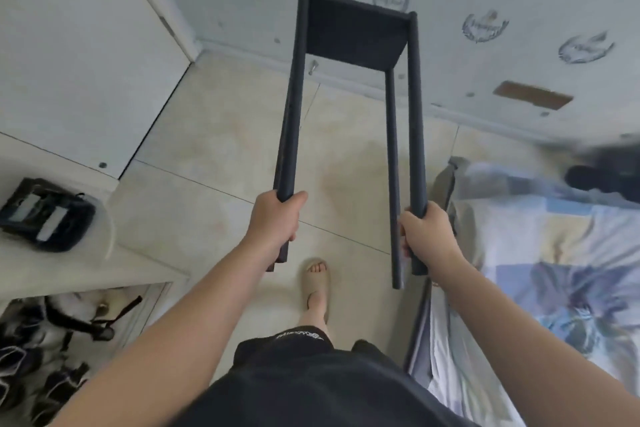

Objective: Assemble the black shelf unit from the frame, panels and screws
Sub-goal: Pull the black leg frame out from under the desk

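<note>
The black shelf frame (pixel 415 107) hangs in the air in front of me, its round posts running toward me from one black panel (pixel 353 33) fixed at the far end. My left hand (pixel 273 218) grips the near part of the left post. My right hand (pixel 427 239) grips the right post. A further post (pixel 393 166) on the right reaches down past my right hand, and another post lies partly hidden behind the left one. No screws or loose panels are in view.
A bed (pixel 540 270) with a patterned cover stands at the right. A white cabinet (pixel 69 45) and a low white shelf holding a dark blue pouch (pixel 45 215) are at the left. My sandalled foot (pixel 315 284) stands on the beige tiled floor (pixel 221 149).
</note>
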{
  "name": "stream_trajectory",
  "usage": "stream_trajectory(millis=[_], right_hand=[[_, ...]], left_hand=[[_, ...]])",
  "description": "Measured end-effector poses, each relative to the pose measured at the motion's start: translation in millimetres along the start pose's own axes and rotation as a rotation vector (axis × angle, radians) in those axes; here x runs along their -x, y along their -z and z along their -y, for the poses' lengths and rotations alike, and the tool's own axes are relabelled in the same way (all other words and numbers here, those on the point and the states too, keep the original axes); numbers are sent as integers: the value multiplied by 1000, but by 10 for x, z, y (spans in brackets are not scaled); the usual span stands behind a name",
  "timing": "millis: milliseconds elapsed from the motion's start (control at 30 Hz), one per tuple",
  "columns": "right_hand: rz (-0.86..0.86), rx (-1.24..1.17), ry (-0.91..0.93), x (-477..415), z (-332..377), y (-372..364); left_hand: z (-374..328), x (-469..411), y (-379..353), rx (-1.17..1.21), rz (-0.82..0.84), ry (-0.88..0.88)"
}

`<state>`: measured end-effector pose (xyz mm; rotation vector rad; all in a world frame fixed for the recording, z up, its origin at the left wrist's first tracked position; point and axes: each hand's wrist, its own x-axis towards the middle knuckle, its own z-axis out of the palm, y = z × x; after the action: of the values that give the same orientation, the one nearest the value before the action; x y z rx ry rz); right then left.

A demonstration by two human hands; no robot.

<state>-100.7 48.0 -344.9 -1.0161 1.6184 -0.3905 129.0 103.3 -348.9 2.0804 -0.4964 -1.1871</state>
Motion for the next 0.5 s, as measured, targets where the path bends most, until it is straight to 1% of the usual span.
stream_trajectory(millis=[100,200,300,367,433,500], right_hand=[[20,97,-210,-617,34,-228],[34,86,-419,-1090,-66,-427],[37,52,-555,-1403,-256,-596],[34,38,-641,-1563,-378,-681],[55,34,-751,-1689,-491,-735],[72,17,-778,-1818,-613,-774]], left_hand=[[80,-766,-121,-94,52,168],[336,-1301,-207,-244,101,325],[588,-1634,-282,-434,192,445],[721,-1811,-380,-551,291,497],[819,-1966,-486,-571,383,565],[882,-2102,-573,-525,435,640]])
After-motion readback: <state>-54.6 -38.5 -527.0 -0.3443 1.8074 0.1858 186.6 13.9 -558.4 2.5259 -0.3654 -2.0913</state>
